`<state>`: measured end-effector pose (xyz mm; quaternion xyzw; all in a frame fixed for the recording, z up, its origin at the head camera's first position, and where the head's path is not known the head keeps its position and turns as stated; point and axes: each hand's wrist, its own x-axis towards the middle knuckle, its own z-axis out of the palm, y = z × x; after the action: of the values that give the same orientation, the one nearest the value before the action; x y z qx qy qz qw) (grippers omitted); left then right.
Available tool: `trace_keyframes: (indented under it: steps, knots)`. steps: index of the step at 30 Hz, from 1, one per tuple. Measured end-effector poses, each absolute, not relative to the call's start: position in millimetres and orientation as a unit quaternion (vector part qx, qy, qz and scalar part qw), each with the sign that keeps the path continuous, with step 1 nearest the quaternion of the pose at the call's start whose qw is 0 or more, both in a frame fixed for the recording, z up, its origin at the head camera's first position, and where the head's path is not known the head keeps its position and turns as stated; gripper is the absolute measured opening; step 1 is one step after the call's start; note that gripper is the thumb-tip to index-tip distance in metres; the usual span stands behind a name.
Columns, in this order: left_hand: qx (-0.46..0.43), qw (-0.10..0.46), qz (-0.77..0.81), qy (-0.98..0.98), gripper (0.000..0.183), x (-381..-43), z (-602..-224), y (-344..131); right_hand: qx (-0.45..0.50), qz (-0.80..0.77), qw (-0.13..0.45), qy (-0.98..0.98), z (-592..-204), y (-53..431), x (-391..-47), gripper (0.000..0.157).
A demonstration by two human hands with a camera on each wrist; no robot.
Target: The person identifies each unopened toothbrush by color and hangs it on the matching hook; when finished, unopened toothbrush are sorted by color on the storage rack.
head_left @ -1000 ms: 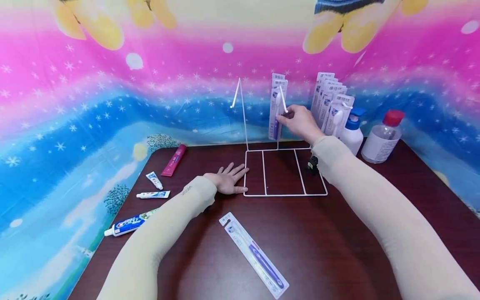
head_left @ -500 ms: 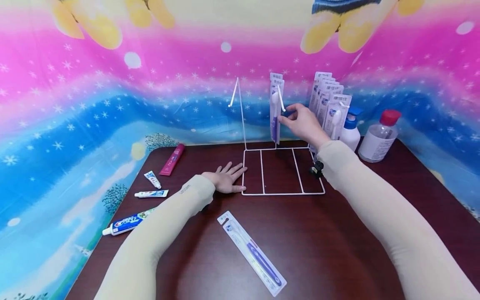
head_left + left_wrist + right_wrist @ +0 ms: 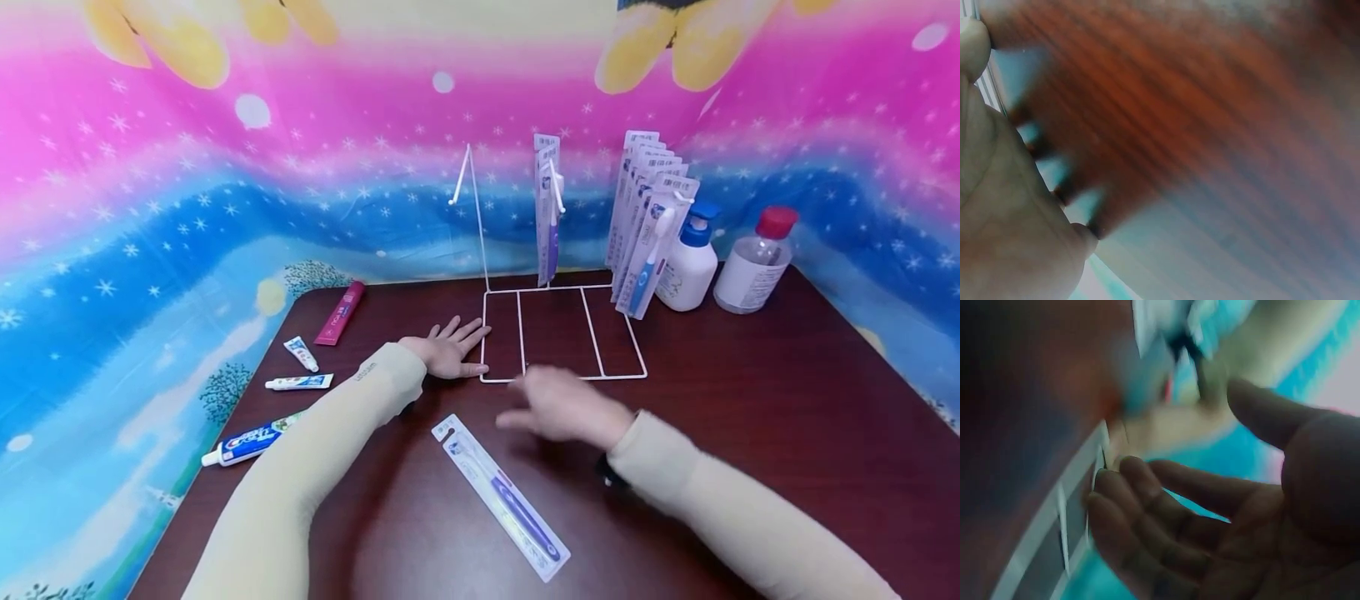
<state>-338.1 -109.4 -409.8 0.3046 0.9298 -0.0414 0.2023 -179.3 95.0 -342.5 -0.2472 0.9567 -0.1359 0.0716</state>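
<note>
A packaged purple toothbrush lies slantwise on the table in front. My right hand, blurred in the head view, hangs above the table just beyond it, holding nothing, its thumb apart from the loosely bent fingers. Flat on the table, my left hand spreads its fingers, fingertips at the left side of the white wire rack. From the rack's middle hook hang packaged toothbrushes. Several more packaged toothbrushes hang on the right hook, a blue one in front. The left hook carries nothing.
A white pump bottle and a red-capped clear bottle stand at the back right. Along the left edge lie a pink tube, two small toothpaste tubes and a larger blue toothpaste tube, partly behind the left sleeve.
My right hand has left the toothbrushes on the middle hook and come down toward the packaged toothbrush on the table. The left hand stays at the rack's side.
</note>
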Motion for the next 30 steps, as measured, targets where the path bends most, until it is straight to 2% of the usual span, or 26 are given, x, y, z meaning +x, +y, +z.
trace_keyframes:
  steps: [3, 7, 9, 19, 25, 30]
  knots:
    - [0.303, 0.204, -0.03, 0.93, 0.084, -341, -411, -110, -0.286, -0.082, 0.09, 0.95, -363, 78, -157, 0.075]
    - [0.301, 0.201, -0.022, 0.932, 0.085, -345, -412, -111, -0.312, -0.04, 0.085, 0.946, -377, 63, -140, 0.094]
    - [0.298, 0.205, -0.024, 0.932, 0.085, -345, -412, -111, -0.323, -0.03, 0.081, 0.943, -380, 60, -135, 0.095]
    - [0.308, 0.202, -0.031, 0.929, 0.082, -340, -408, -110, -0.313, 0.002, 0.103, 0.944, -373, 84, -138, 0.074]
    - [0.315, 0.204, -0.028, 0.927, 0.082, -337, -406, -110, -0.286, -0.038, 0.114, 0.951, -371, 109, -145, 0.069]
    - [0.315, 0.208, -0.022, 0.926, 0.082, -337, -407, -111, -0.288, -0.092, 0.073, 0.95, -370, 125, -145, 0.031]
